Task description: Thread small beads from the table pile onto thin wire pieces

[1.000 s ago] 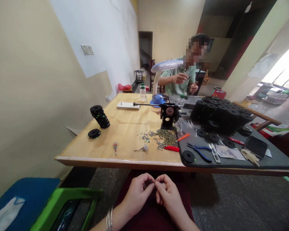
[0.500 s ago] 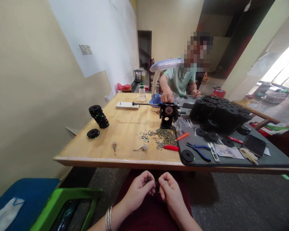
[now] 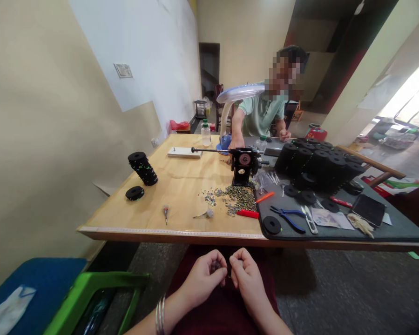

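My left hand [image 3: 208,275] is curled closed above my dark red lap, in front of the table edge. Something small and dark shows inside its fingers, too small to name. My right hand [image 3: 245,272] is pinched just beside it, thumb against forefinger; what it holds, if anything, is hidden. Beyond my hands on the table lie a heap of small metallic pieces [image 3: 242,200], scattered beads [image 3: 209,199], a red-handled tool [image 3: 247,214] and two small tufted pieces, one at left [image 3: 165,214] and one nearer the middle [image 3: 205,214].
A black hand-crank winder [image 3: 242,167] with a long rod stands mid-table. Black foam spools [image 3: 314,163] crowd the grey mat; blue pliers [image 3: 289,218] lie nearer. More spools [image 3: 143,168] stand at left. Opposite, a person [image 3: 265,114] reaches behind the winder. A green chair [image 3: 80,291] is at lower left.
My left fingers have curled in more, and the dark thing between my hands shows less. The person opposite has moved a hand lower, behind the winder.
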Tool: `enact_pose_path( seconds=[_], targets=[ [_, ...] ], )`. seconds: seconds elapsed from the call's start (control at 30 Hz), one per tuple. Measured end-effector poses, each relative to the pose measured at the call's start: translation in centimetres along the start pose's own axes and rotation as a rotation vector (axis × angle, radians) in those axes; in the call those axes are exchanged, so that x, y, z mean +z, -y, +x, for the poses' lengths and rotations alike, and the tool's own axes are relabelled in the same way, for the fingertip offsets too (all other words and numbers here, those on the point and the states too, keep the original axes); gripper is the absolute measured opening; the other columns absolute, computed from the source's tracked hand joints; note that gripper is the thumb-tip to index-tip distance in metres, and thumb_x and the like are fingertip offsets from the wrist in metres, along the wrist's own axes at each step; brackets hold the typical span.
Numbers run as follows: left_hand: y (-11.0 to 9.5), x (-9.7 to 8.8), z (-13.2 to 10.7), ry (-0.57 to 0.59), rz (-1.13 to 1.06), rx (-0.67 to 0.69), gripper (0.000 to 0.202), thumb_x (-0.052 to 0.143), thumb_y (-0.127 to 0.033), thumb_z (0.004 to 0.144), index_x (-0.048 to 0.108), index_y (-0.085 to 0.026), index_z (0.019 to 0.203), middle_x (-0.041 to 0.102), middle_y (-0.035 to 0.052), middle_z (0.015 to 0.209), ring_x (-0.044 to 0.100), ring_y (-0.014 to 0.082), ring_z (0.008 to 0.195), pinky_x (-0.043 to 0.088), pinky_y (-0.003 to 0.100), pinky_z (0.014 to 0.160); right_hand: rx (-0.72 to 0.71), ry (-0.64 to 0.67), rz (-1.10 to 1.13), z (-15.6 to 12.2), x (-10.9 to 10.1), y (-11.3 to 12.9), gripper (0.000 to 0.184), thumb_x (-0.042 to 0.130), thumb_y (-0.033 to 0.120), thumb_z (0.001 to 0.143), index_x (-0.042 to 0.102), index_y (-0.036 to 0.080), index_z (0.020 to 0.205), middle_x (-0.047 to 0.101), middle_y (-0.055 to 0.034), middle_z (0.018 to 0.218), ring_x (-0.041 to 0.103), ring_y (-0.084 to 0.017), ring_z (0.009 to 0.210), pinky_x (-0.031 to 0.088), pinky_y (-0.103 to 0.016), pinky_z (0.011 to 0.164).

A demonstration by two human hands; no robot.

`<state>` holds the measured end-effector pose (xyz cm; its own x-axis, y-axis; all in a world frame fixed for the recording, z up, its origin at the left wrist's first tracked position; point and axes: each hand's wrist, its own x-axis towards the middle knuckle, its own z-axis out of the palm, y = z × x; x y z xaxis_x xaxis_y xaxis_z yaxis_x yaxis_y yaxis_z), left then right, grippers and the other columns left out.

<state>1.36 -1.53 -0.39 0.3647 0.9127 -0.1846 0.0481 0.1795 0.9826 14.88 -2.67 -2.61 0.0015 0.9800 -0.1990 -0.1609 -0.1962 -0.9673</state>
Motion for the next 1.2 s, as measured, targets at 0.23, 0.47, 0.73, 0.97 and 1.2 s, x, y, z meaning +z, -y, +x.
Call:
enact_pose_path(
  seconds=[0.23,0.47,0.73,0.97,1.2],
  targets=[
    [0.8,-0.3,0.2,-0.026,0.09,0.024,0.009,0.047,-0.009,0.066,0.05,-0.017,0.07,0.056,-0.0023,0.054,0.053,0.0124,0.052,0.041,0.023,0.053,-0.028,0.008,0.004,-0.2,0.0,-0.2,0.038,0.057,0.055,0.078,0.04,0.021,0.071,0.037,0.0133,0.039,0.026,-0.004,0.034,0.021,-0.017,0.037],
    [0.7,-0.5,0.1,-0.112,0.311,0.127,0.008,0.048,-0.01,0.069,0.052,-0.017,0.067,0.049,-0.0037,0.058,0.044,0.0111,0.054,0.035,0.022,0.053,-0.023,0.015,-0.006,-0.1,-0.1,-0.3,0.038,0.057,0.055,0.078,0.04,0.021,0.071,0.033,0.014,0.041,0.025,-0.004,0.034,0.018,-0.017,0.036],
    [0.6,-0.4,0.0,-0.098,0.297,0.144,0.007,0.049,-0.012,0.071,0.052,-0.017,0.069,0.05,-0.0027,0.062,0.043,0.0116,0.058,0.035,0.022,0.056,-0.018,0.015,-0.007,-0.2,-0.1,-0.2,0.038,0.057,0.054,0.078,0.039,0.022,0.071,0.032,0.0138,0.042,0.025,-0.005,0.036,0.018,-0.017,0.037],
    [-0.1,-0.3,0.2,-0.121,0.248,0.078,0.009,0.053,-0.02,0.075,0.058,-0.015,0.069,0.05,-0.0034,0.057,0.039,0.0107,0.053,0.031,0.021,0.052,-0.002,0.082,0.017,-0.1,-0.1,0.0,0.035,0.061,0.051,0.076,0.043,0.021,0.072,0.035,0.0114,0.047,0.027,-0.006,0.041,0.019,-0.019,0.041],
    [-0.9,-1.2,-0.1,-0.143,0.18,0.105,0.01,0.057,-0.025,0.076,0.062,-0.016,0.076,0.058,-0.0001,0.067,0.049,0.0133,0.062,0.039,0.022,0.06,-0.014,0.19,-0.184,-0.3,-0.3,0.7,0.019,0.058,0.03,0.073,0.047,0.018,0.064,0.033,0.009,0.051,0.024,-0.007,0.048,0.019,-0.022,0.046]
  ],
)
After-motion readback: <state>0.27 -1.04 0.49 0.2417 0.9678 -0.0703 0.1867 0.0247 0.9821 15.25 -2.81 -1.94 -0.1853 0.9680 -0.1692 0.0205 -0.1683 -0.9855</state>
